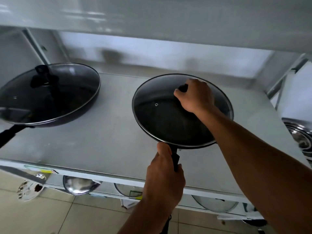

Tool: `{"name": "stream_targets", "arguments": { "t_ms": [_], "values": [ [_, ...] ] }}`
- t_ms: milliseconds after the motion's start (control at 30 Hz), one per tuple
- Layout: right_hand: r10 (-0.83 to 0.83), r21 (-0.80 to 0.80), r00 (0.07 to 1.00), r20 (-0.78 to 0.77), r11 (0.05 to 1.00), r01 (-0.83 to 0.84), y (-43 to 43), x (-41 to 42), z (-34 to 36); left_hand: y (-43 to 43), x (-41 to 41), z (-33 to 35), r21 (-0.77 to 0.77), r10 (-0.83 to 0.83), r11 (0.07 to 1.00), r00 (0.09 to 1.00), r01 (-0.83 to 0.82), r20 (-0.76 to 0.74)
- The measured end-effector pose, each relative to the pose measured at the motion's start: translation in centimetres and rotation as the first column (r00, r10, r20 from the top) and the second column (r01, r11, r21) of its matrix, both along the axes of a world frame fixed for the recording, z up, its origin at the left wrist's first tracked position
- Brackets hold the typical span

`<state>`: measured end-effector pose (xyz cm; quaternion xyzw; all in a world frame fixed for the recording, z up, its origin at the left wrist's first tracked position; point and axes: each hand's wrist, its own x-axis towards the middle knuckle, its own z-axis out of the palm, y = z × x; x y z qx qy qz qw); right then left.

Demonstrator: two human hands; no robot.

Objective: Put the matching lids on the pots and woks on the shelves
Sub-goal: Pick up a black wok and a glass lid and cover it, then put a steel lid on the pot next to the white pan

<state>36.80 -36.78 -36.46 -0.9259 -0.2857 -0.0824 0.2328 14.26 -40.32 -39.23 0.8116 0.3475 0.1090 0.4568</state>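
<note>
A black wok (194, 146) stands on the white shelf (104, 141), right of centre, with a glass lid (162, 115) lying on it. My right hand (195, 95) is closed on the lid's black knob. My left hand (162, 173) grips the wok's black handle at the shelf's front edge. A second, larger black wok (81, 114) sits at the left with its own glass lid (70, 88) and black knob (44, 78) in place; its handle (8, 134) points to the lower left.
Stacked steel bowls (300, 134) show at the right edge. Below the shelf's front edge hang or lie a steel lid (79, 186) and glass lids (130, 190), (216, 205). A shiny lid (28, 188) is at the lower left above the tiled floor (50, 215).
</note>
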Motion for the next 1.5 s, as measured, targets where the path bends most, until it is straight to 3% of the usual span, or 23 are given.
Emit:
{"name": "stream_targets", "arguments": {
  "t_ms": [300, 600, 733, 833, 967, 1033, 1167, 1300, 1400, 1500],
  "values": [
    [0.003, -0.038, 1.0, 0.03, 0.999, -0.001, -0.1, 0.2, 0.2, 0.2, 0.1, -0.3, 0.037, -0.027, 0.999, 0.999, 0.026, 0.024],
    [-0.009, -0.114, 0.999, -0.048, 0.993, 0.004, -1.6, -2.2, -0.2, 0.2, -0.8, 0.6, 0.007, -0.036, 0.999, 0.999, 0.036, 0.03],
    [-0.02, 0.061, 1.0, 0.001, 0.998, 0.02, -4.6, -7.6, 0.4, 0.5, -3.3, 0.9, -0.032, -0.018, 0.999, 1.0, 0.018, -0.006],
    [0.084, 0.17, 0.996, -0.023, 0.982, -0.079, -7.7, -13.8, 1.9, 1.6, -6.9, 0.1, 0.103, 0.001, 0.995, 1.0, -0.003, 0.019],
    [0.18, 0.171, 0.983, 0.02, 0.969, -0.181, -9.4, -24.7, 4.2, 5.6, -12.3, -2.7, 0.355, -0.043, 0.933, 0.958, -0.063, 0.283],
    [0.23, 0.181, 0.971, 0.072, 0.954, -0.239, -8.3, -30.9, 4.3, 8.2, -15.7, -4.5, 0.38, -0.082, 0.924, 0.951, -0.039, 0.298],
    [0.307, 0.22, 0.952, 0.011, 0.928, -0.301, -3.7, -40.9, -1.2, 13.8, -23.0, -9.9, 0.327, -0.132, 0.941, 0.984, 0.085, 0.123],
    [0.168, -0.044, 0.912, -0.374, 0.979, -0.199, 1.2, -43.3, -12.4, 19.3, -28.6, -16.7, 0.284, -0.075, 0.953, 0.99, 0.107, -0.123],
    [0.109, -0.175, 0.855, -0.507, 0.959, -0.225, 4.1, -42.6, -19.7, 22.6, -30.4, -20.9, 0.231, -0.023, 0.969, 0.967, 0.083, -0.253],
    [0.091, -0.215, 0.827, -0.554, 0.945, -0.248, 6.8, -41.2, -24.7, 25.5, -29.8, -24.5, 0.234, 0.049, 0.972, 0.958, 0.02, -0.283]
  ]
}}
